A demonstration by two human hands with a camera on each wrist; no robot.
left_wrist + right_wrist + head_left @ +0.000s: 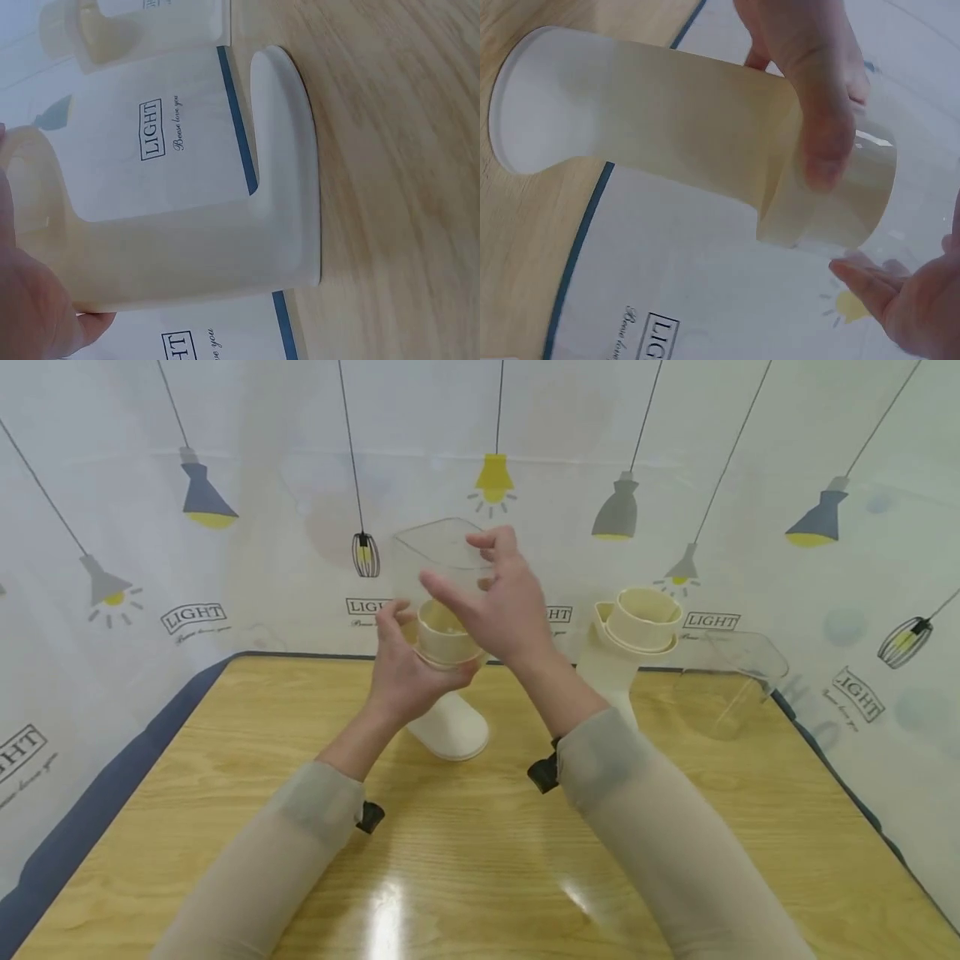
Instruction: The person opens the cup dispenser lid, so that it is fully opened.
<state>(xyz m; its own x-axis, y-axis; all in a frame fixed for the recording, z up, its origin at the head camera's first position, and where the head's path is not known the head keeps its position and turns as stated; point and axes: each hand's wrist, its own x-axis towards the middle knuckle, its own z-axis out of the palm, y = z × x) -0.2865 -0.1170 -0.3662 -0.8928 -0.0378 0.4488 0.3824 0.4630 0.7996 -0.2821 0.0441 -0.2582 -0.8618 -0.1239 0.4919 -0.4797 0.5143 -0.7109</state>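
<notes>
Left hand: fingers of the left hand (pixel 408 681) grasp the round cream collar (pixel 444 643) atop a smooth, waisted, cream plastic stand (pixel 165 262).
Clear container: the transparent, thin-walled container with an angular rim (pixel 438 542) sits directly above that collar, left of the right hand (pixel 513 606), which is nearer to it than the left.
Right hand: thumb and fingers spread beside the clear wall; whether they pinch it, I cannot tell.
Stand: long axis upright, rounded foot on the glossy wood-grain worktop (pixel 465 877).
</notes>
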